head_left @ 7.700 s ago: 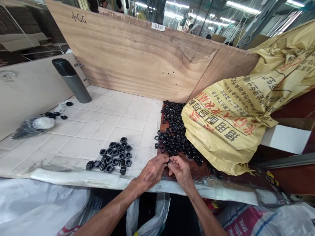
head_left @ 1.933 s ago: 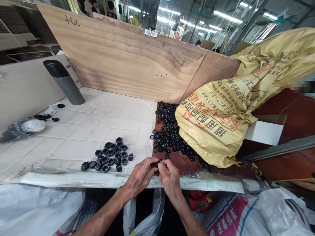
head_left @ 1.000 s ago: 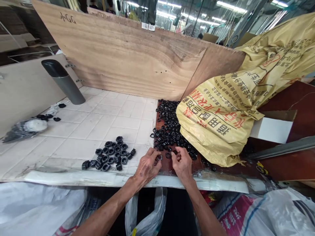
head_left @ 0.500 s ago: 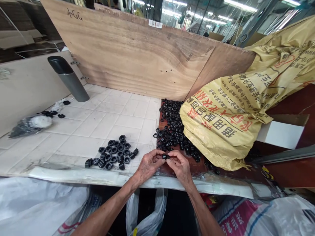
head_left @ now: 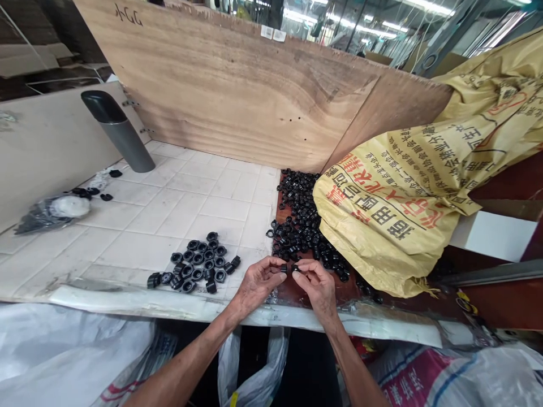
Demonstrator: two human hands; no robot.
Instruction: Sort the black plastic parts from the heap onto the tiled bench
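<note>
Small black plastic hex nuts [head_left: 299, 229] lie heaped loosely on a reddish-brown board [head_left: 286, 293].

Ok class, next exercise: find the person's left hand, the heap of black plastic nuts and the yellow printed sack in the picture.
left hand [head_left: 257, 284]: head view, on the back of the hand.
heap of black plastic nuts [head_left: 300, 223]: head view, on the middle of the heap.
yellow printed sack [head_left: 382, 237]: head view, on its printed front.
</note>
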